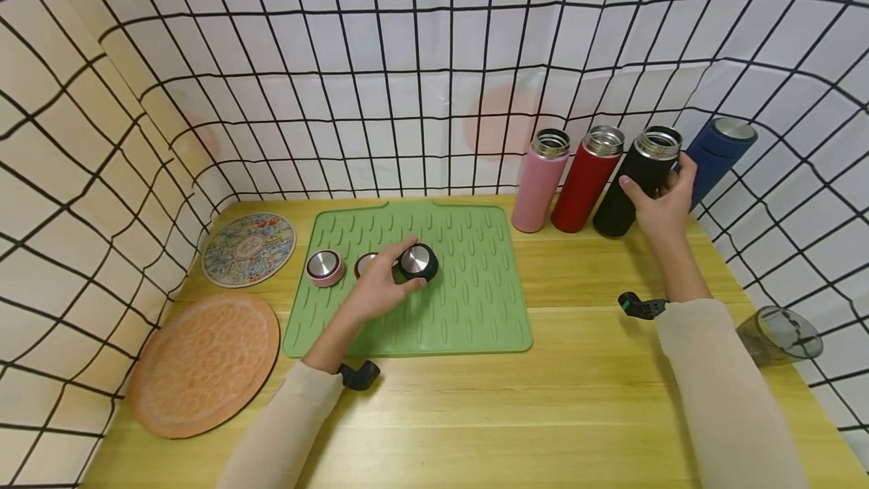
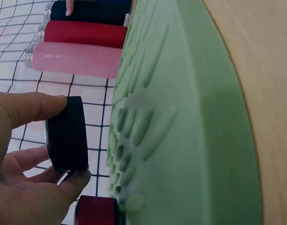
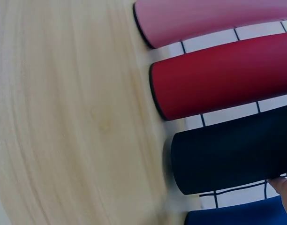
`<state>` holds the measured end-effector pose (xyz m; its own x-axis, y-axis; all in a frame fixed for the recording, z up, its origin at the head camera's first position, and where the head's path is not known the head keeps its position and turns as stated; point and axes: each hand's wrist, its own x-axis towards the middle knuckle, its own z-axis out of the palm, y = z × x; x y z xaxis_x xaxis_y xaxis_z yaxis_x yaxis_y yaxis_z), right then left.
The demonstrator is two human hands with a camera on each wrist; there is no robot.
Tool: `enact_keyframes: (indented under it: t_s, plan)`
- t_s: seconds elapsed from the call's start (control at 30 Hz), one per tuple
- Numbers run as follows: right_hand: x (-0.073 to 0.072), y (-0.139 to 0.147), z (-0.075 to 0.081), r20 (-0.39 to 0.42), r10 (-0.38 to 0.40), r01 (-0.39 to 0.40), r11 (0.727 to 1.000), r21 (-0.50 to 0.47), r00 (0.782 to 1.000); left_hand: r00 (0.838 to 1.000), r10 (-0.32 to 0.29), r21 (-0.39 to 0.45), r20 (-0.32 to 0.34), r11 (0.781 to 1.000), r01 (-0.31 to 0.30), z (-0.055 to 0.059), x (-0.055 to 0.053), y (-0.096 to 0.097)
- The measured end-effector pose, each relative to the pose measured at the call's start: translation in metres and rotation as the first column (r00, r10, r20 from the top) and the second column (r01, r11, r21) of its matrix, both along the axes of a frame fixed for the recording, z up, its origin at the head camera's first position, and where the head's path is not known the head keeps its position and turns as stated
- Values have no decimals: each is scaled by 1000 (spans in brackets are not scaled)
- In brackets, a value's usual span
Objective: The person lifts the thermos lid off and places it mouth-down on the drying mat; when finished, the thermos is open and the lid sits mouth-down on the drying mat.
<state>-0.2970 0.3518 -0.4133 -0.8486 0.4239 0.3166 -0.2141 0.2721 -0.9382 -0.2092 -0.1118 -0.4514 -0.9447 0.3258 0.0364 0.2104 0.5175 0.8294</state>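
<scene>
My left hand (image 1: 377, 287) pinches a black bottle lid (image 1: 418, 262) with a steel top between thumb and fingers, over the green ridged drying mat (image 1: 468, 300). In the left wrist view the black lid (image 2: 68, 133) shows side-on, apart from the mat. A pink lid (image 1: 325, 268) sits on the mat to the left; a red lid (image 1: 363, 266) beside it is partly hidden behind my left hand. On the right, my right hand (image 1: 667, 206) grips an uncapped black vacuum bottle (image 1: 626, 191) by its upper body. Its steel threaded mouth is exposed.
Uncapped pink (image 1: 538, 191) and red bottles (image 1: 585, 187) stand left of the black one. A capped blue bottle (image 1: 716, 157) stands to its right, near the wire grid. A transparent cup (image 1: 774, 334) is at the right edge. Round patterned (image 1: 249, 249) and orange placemats (image 1: 204, 368) lie left.
</scene>
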Motion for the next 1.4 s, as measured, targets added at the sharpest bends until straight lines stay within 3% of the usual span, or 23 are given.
enact_keyframes:
  t_s: [0.23, 0.4, 0.83, 1.13, 1.4]
  plan:
    - [-6, -2, -6, -1, -6, 6, 1000, -10, 1000, 998, -41, -55, -40, 998, 39, -5, 0, 5]
    - [-8, -3, -7, 24, -12, 11, 1000, 20, 1000, 997, -41, -79, -64, 996, 35, -10, 0, 8]
    - [-12, -3, -6, 50, 29, -28, 999, -25, 998, 997, -43, -155, -62, 987, 32, -17, 0, 13]
    - [-9, 7, -4, 193, 25, -46, 994, 101, 981, 998, -46, -139, -53, 990, 38, -15, 1, 14]
    - [10, 7, 9, 253, 42, -86, 982, 168, 967, 997, -44, -126, -60, 991, 36, -15, 1, 11]
